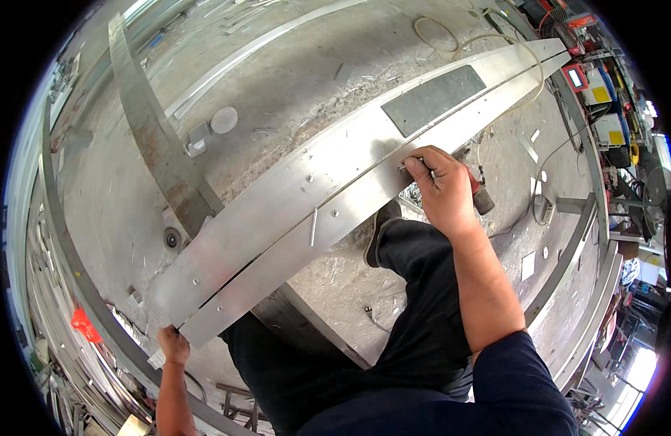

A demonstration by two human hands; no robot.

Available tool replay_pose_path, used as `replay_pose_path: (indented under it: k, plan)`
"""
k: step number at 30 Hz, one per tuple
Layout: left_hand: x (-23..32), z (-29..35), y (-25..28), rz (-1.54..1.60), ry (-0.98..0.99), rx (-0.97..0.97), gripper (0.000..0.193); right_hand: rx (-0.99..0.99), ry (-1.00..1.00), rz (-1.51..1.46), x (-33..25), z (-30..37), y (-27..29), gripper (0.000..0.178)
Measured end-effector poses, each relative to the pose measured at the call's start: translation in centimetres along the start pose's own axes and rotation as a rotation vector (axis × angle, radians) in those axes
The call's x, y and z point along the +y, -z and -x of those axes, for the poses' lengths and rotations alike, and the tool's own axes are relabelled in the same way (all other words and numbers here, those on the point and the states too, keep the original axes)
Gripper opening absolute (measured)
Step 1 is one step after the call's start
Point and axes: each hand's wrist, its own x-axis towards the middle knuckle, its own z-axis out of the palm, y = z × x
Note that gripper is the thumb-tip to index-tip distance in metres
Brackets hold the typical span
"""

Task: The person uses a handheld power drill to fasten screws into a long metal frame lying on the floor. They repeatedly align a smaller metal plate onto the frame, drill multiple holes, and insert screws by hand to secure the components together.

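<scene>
Two long, brushed silver metal strips lie side by side with a narrow dark gap between them, running from the near left to the far right. At their near left end, my left hand is closed around the corner. My right hand hovers over the nearer strip, thumb and forefinger pinched on a small thin metal piece, mostly hidden by the fingers. Several small round fasteners sit in the strips. A loose slender metal rod lies across the nearer strip. Farther along rests a dark grey rectangular plate.
Steel beams support the strips from below. Beyond my right hand is a partly hidden red and dark tool. A hose and metal scraps lie on the concrete floor. Shelves of equipment line the right; long metal lengths are stacked left.
</scene>
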Motion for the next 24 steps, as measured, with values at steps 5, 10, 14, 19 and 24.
replay_pose_path:
  k: [5, 10, 14, 19, 24]
  plan:
    - [3.1, -0.2, 0.7, -0.064, 0.083, -0.058, 0.026, 0.023, 0.038, 0.060, 0.6, 0.4, -0.4, 0.011]
    - [2.2, 0.2, 1.1, -0.041, 0.078, -0.050, 0.029, 0.042, 0.022, 0.010, 0.2, 0.2, -0.5, 0.011]
    - [2.6, 0.1, 1.0, 0.006, 0.127, -0.056, 0.031, 0.054, -0.006, -0.037, 0.2, 0.2, 0.0, 0.012]
    - [1.6, 0.4, 1.0, 0.001, 0.141, -0.053, 0.032, -0.002, -0.038, -0.064, 0.6, 0.1, 0.0, 0.014]
    - [2.1, 0.6, 0.8, 0.006, 0.142, -0.050, 0.028, 0.001, -0.034, -0.040, 0.6, -0.2, -0.1, 0.015]
